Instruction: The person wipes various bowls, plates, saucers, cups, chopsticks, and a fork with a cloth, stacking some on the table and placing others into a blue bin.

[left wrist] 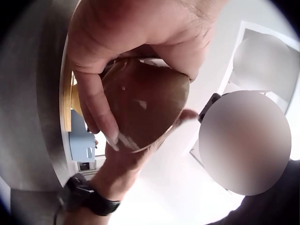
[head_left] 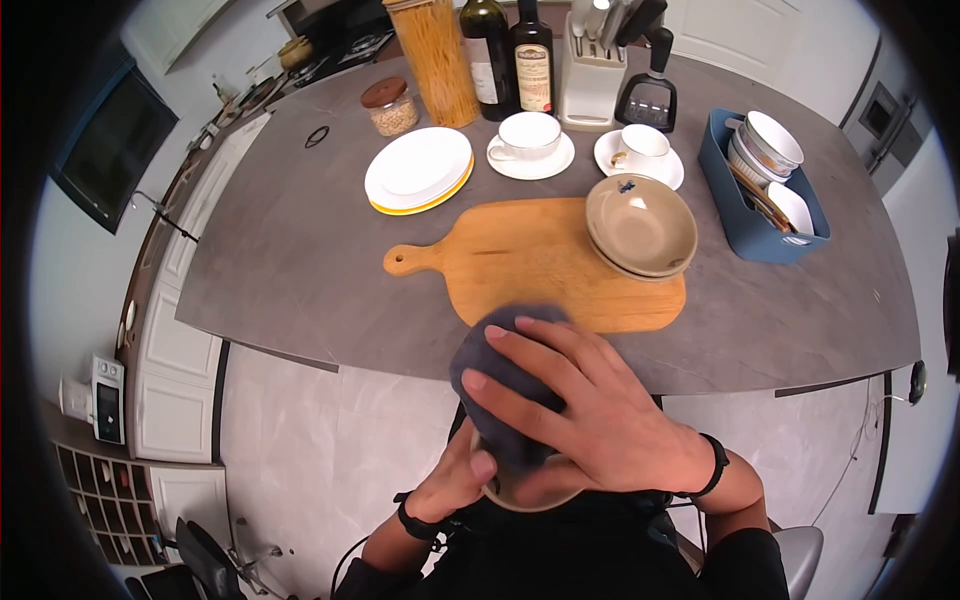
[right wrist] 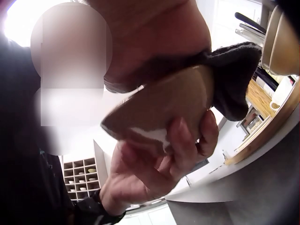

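Observation:
My left hand (head_left: 445,482) grips a beige ceramic bowl (head_left: 545,500) by its side, in front of my body below the table's front edge. In the right wrist view the bowl (right wrist: 164,110) is tilted, with the left fingers curled against its outer wall. My right hand (head_left: 610,415) holds a dark grey cloth (head_left: 488,352) over the bowl, its fingers spread across the cloth and its thumb blurred at the bowl's inside. Part of the cloth (right wrist: 234,84) sticks out past the rim. The cloth hides most of the bowl's inside from above.
On the grey table (head_left: 300,240) lies a wooden cutting board (head_left: 520,265) with stacked beige bowls (head_left: 640,225) at its right. Behind are white plates (head_left: 418,165), two cups on saucers (head_left: 530,138), bottles (head_left: 532,65), a pasta jar (head_left: 435,65) and a knife block (head_left: 590,90). A blue basket (head_left: 765,235) holds dishes.

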A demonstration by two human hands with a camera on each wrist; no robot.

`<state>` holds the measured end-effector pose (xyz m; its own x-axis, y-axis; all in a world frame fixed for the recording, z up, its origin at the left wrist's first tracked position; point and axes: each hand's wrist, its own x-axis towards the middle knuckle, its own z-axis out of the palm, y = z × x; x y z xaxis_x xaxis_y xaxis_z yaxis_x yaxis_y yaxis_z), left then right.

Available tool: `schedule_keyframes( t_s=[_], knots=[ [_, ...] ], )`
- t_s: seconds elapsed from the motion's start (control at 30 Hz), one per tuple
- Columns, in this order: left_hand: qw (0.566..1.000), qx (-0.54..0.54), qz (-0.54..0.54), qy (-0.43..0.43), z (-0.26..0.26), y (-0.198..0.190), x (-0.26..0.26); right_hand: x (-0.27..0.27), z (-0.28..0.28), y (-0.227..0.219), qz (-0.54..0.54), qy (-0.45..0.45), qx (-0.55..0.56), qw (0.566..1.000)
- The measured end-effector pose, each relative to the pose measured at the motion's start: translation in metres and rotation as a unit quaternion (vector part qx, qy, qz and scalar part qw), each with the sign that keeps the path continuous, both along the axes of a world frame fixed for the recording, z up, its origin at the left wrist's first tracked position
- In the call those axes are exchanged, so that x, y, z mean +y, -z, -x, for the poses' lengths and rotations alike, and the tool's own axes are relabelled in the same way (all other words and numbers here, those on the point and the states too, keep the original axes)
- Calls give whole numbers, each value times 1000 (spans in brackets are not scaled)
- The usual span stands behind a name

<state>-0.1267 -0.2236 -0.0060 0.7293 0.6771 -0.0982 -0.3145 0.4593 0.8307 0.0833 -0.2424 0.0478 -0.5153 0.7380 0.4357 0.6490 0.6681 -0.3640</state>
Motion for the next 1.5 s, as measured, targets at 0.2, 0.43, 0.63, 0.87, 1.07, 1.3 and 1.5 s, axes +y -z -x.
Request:
schedule_keyframes(
  t_s=[0.2,0.43,0.63,0.87,1.07,1.3,1.5],
  knots=[
    [993,85,-37,69,6,7,3,-1,-8,10,70,104,-7,992],
    [971,118,-207,12,-9,-12,17,-7,-27,15,242,187,154,939],
    [957,103,-269,-40,-18,-19,26,-17,-55,44,341,107,346,868],
    [971,103,-116,-184,-63,-58,77,-50,-103,107,429,117,632,634],
    [976,180,-120,-25,-135,-73,142,-66,-122,160,351,130,595,711],
    [939,235,-248,45,-170,-71,146,-62,-110,119,289,131,638,702],
    [911,287,-294,25,-167,-62,153,-56,-108,118,400,73,763,502]
  ],
)
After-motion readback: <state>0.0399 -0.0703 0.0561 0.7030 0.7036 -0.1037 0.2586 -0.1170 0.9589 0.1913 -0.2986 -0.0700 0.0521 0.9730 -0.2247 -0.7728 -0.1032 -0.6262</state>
